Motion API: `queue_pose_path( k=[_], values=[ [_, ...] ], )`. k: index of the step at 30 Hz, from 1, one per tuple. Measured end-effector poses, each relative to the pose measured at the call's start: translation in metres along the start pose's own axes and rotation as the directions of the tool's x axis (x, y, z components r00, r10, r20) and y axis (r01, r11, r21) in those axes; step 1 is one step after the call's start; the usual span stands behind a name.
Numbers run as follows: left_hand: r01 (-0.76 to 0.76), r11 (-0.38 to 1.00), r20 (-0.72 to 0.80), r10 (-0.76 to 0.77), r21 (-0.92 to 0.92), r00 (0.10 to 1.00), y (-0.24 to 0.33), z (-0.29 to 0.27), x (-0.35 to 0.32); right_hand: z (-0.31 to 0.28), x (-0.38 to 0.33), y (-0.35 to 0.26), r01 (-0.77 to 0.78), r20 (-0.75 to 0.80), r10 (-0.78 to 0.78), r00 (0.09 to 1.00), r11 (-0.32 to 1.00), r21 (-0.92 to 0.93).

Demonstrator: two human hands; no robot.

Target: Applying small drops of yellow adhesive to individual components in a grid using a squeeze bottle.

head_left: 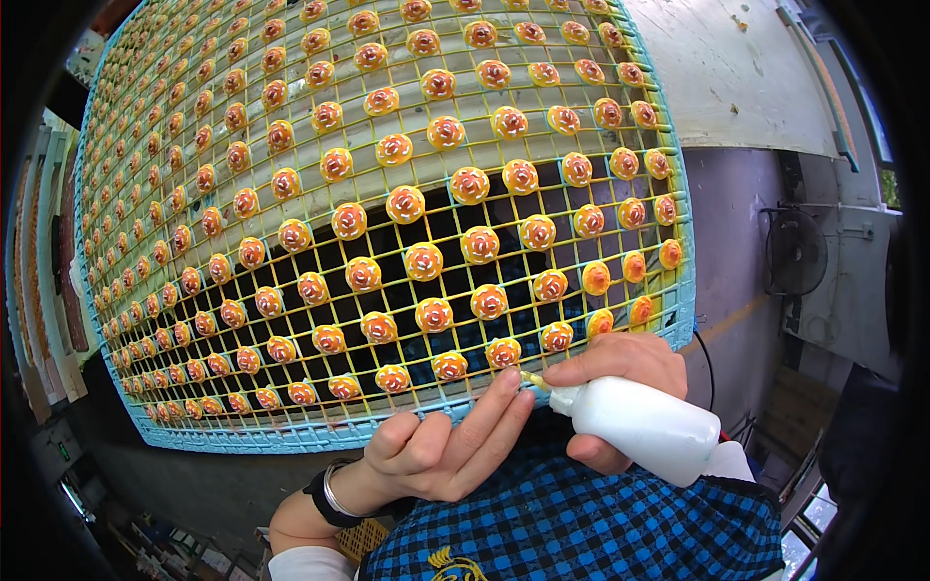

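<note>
Right hand: the right hand (612, 373) is wrapped shut around a white squeeze bottle (647, 429), fingers over the neck end, thumb underneath.
Bottle: it lies nearly level in the grip, body trailing down to the right of the fist, pale nozzle (534, 381) poking out to the left. That tilt puts the tip just below the bottom row of orange buttons (503, 352), likely so the paste comes out in a small, controlled dab.
Left hand: the left hand (441, 447) sits just left of the bottle grip, holding nothing. Its fingers are stretched up, one fingertip touching the nozzle, seemingly to steady the tip.
Left wrist: bent back, with a dark band and a thin bangle (332, 492), the forearm coming up from the lower edge.
Wire rack: a blue-framed yellow mesh rack (678, 320) stands tilted above both hands, its lower edge just over the knuckles, so the near rows are within easy reach.
Buttons: most carry a white swirl; a few up and right of the grip look plain orange.
Apron: blue checked cloth (601, 523) lies beneath both hands.
</note>
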State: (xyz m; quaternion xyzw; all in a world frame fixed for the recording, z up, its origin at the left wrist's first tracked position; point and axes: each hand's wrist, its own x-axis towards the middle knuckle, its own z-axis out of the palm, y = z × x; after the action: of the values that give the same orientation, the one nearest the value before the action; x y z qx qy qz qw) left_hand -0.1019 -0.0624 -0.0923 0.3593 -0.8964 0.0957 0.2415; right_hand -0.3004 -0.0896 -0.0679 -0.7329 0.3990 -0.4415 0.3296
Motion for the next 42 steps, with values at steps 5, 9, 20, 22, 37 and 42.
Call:
queue_pose_path(
  k=[5,9,20,22,37,42],
  values=[
    [0.008,1.000,0.002,-0.008,0.003,1.000,0.001,0.000,0.000,0.000,-0.001,0.000,0.007,-0.005,-0.007,1.000,1.000,-0.009],
    [0.000,1.000,-0.002,0.000,0.001,1.000,0.001,0.000,0.001,-0.004,-0.001,-0.002,0.000,0.015,0.001,1.000,1.000,-0.009],
    [-0.142,0.985,-0.021,0.141,-0.094,0.990,0.010,0.003,0.018,-0.043,-0.040,0.008,-0.276,-0.202,0.387,0.900,0.863,0.423],
    [-0.174,0.980,-0.037,0.171,-0.096,0.985,0.016,0.006,0.027,-0.049,-0.042,0.013,-0.231,-0.159,0.276,0.948,0.938,0.257],
    [-0.204,0.973,0.040,0.209,-0.109,0.977,0.023,0.018,0.053,-0.043,-0.005,-0.002,-0.370,-0.233,0.356,0.905,0.929,-0.016],
    [-0.206,0.973,0.022,0.209,-0.108,0.978,0.022,0.020,0.054,-0.040,0.002,0.003,-0.346,-0.225,0.339,0.913,0.938,0.007]
  ],
)
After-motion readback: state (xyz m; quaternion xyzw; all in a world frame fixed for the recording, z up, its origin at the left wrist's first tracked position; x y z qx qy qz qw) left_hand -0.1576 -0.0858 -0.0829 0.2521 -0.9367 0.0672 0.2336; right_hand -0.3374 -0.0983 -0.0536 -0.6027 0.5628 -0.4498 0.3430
